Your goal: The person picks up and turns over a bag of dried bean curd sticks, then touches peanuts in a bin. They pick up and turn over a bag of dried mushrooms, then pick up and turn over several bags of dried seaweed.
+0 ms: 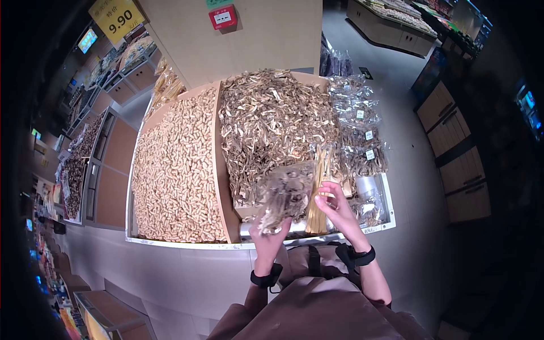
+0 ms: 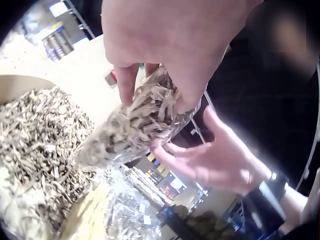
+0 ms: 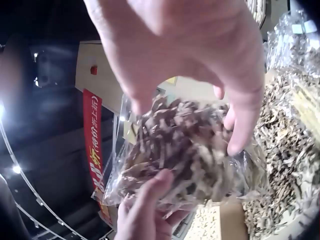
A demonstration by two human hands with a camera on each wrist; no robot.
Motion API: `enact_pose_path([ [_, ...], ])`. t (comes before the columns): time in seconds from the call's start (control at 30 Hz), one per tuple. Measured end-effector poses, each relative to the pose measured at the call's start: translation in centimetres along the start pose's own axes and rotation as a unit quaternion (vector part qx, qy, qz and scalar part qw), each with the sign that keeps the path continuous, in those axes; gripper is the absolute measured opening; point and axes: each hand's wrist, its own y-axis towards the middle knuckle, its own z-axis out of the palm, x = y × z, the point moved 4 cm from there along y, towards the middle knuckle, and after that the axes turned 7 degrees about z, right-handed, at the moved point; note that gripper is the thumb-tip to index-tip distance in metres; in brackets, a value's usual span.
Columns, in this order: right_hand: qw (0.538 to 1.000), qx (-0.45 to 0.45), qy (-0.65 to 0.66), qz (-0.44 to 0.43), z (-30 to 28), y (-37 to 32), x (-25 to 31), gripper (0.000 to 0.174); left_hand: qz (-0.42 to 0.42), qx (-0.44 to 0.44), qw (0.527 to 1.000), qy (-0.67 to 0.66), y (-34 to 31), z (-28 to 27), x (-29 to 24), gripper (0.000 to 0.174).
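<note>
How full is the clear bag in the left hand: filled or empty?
Filled, not empty: brown dried pieces show through most of the clear bag, which the left hand grips.

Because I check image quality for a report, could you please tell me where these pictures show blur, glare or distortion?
Head view: the surroundings bend and the edges fall dark, and the held bag looks slightly blurred; left wrist view: strong brightness washes out the yellow bundle; right wrist view: small glints on the bag's clear plastic.
</note>
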Motion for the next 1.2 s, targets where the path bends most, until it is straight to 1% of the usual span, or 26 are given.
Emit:
enact_pose_path([
  [0.03, 0.995, 0.082, 0.050, 0.005, 1.0, -0.7, 0.8, 0.072, 0.118, 0.006, 0.989, 0.087, 0.3, 0.1, -1.8, 0.059],
  [0.07, 0.982, 0.164, 0.097, 0.011, 1.9, -1.4, 1.4, 0.074, 0.233, 0.011, 0.957, 0.170, 0.1, 0.5, -3.2, 0.061],
  [0.13, 0.982, 0.180, 0.046, 0.024, 2.9, -1.7, 1.4, 0.079, 0.259, 0.042, 0.939, 0.221, -0.1, 0.9, -4.1, 0.064],
  [0.17, 0.977, 0.189, 0.093, 0.011, 3.4, -1.3, 1.0, 0.078, 0.288, 0.072, 0.916, 0.270, -0.3, 1.1, -4.6, 0.068],
  [0.2, 0.970, 0.199, 0.139, -0.001, 3.8, -1.1, 1.2, 0.077, 0.288, 0.070, 0.916, 0.271, -0.4, 1.0, -4.9, 0.068],
  [0.23, 0.970, 0.157, 0.183, 0.031, 3.7, -1.3, 1.1, 0.075, 0.272, 0.093, 0.921, 0.263, -0.5, 1.0, -5.0, 0.070],
  [0.33, 0.978, 0.120, 0.161, 0.050, 3.8, -1.2, 2.5, 0.074, 0.249, 0.133, 0.926, 0.252, -0.6, 0.6, -5.0, 0.071],
  [0.4, 0.977, 0.114, 0.176, 0.028, 4.3, -0.7, 1.7, 0.074, 0.260, 0.156, 0.922, 0.242, -0.6, 0.4, -4.8, 0.068],
  [0.47, 0.984, 0.019, 0.172, 0.043, 4.4, 0.3, -0.9, 0.073, 0.252, 0.163, 0.927, 0.224, -0.7, 0.0, -4.4, 0.065],
  [0.53, 0.974, 0.048, 0.217, 0.042, 5.0, 0.2, -0.9, 0.072, 0.245, 0.170, 0.932, 0.206, -0.5, -0.5, -3.9, 0.063],
  [0.6, 0.969, 0.020, 0.234, 0.076, 5.2, -0.2, -1.1, 0.070, 0.238, 0.180, 0.937, 0.180, -0.5, -1.4, -2.9, 0.058],
  [0.63, 0.957, -0.002, 0.264, 0.118, 5.3, -0.9, -1.0, 0.063, 0.236, 0.181, 0.938, 0.177, -0.4, -1.9, -2.5, 0.058],
  [0.67, 0.958, -0.005, 0.262, 0.120, 5.0, -0.9, -1.3, 0.063, 0.232, 0.125, 0.950, 0.168, -0.1, -2.8, -2.1, 0.055],
  [0.7, 0.959, -0.013, 0.231, 0.161, 4.4, -1.0, -2.0, 0.060, 0.226, 0.068, 0.959, 0.159, 0.1, -3.8, -1.7, 0.053],
  [0.73, 0.959, -0.020, 0.200, 0.200, 4.0, -1.1, -2.6, 0.058, 0.223, 0.070, 0.960, 0.156, 0.4, -4.0, -1.2, 0.053],
  [0.77, 0.967, -0.026, 0.216, 0.133, 4.1, -1.4, -2.3, 0.052, 0.176, -0.019, 0.977, 0.122, 1.0, -4.9, -0.5, 0.049],
  [0.8, 0.967, -0.027, 0.213, 0.135, 4.0, -1.6, -2.7, 0.052, 0.126, -0.108, 0.982, 0.087, 1.5, -6.0, 0.3, 0.045],
  [0.83, 0.965, -0.023, 0.221, 0.141, 3.7, -1.9, -3.6, 0.050, 0.017, -0.106, 0.992, -0.065, 2.2, -6.8, 2.1, 0.046],
  [0.87, 0.962, -0.018, 0.231, 0.143, 3.2, -1.8, -4.5, 0.049, -0.089, -0.102, 0.967, -0.214, 2.8, -7.4, 3.6, 0.049],
  [0.9, 0.957, 0.016, 0.241, 0.159, 2.9, -1.4, -6.6, 0.044, -0.104, -0.076, 0.945, -0.301, 3.0, -7.6, 4.2, 0.045],
  [0.93, 0.957, 0.013, 0.240, 0.162, 3.0, -1.4, -6.9, 0.044, -0.107, -0.074, 0.944, -0.302, 3.0, -7.8, 4.4, 0.045],
  [1.0, 0.973, 0.031, 0.187, 0.131, 3.3, -1.8, -7.3, 0.043, -0.044, -0.006, 0.983, -0.178, 2.7, -8.0, 3.7, 0.041],
  [1.03, 0.971, 0.018, 0.188, 0.145, 4.0, -2.6, -5.3, 0.041, -0.096, 0.013, 0.979, -0.177, 2.6, -8.1, 2.7, 0.034],
  [1.13, 0.966, 0.039, 0.198, 0.161, 5.1, -2.5, -4.0, 0.043, -0.114, 0.012, 0.981, -0.155, 2.2, -8.8, 3.0, 0.025],
  [1.17, 0.961, 0.059, 0.208, 0.174, 5.4, -2.4, -3.4, 0.051, -0.101, 0.006, 0.979, -0.179, 2.2, -9.0, 2.8, 0.020],
  [1.2, 0.961, 0.061, 0.208, 0.174, 5.5, -2.2, -3.2, 0.051, -0.100, 0.005, 0.979, -0.178, 2.1, -9.2, 2.9, 0.020],
])
